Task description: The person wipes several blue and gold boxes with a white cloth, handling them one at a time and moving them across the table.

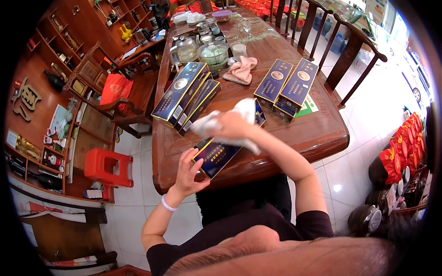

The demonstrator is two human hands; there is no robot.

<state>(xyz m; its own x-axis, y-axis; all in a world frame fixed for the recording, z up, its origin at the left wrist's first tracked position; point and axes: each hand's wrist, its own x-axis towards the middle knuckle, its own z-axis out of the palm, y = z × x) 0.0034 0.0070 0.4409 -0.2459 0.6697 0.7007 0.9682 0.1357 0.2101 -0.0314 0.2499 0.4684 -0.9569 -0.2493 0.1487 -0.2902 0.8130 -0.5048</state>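
Note:
My left hand [188,172] grips the near end of a dark blue box [217,155] with gold edges, which lies slantwise near the table's front edge. Blurred by motion, my right hand [233,126] holds a white cloth [247,108] over the far end of that box. The cloth hides part of the box's top. Just beyond the cloth, the end of another blue box [259,114] shows. Several like boxes [181,93] lie stacked to the left. More of them, among them a box with a small white sticker [299,82], lie at the right.
A pink cloth [241,70] lies beside a lidded glass pot [213,53] and a glass kettle [184,48] on the wooden table [321,134]. Under the right boxes is a green-and-white sheet [309,107]. Wooden chairs [352,38] line the right side; a red plastic stool [103,167] stands left.

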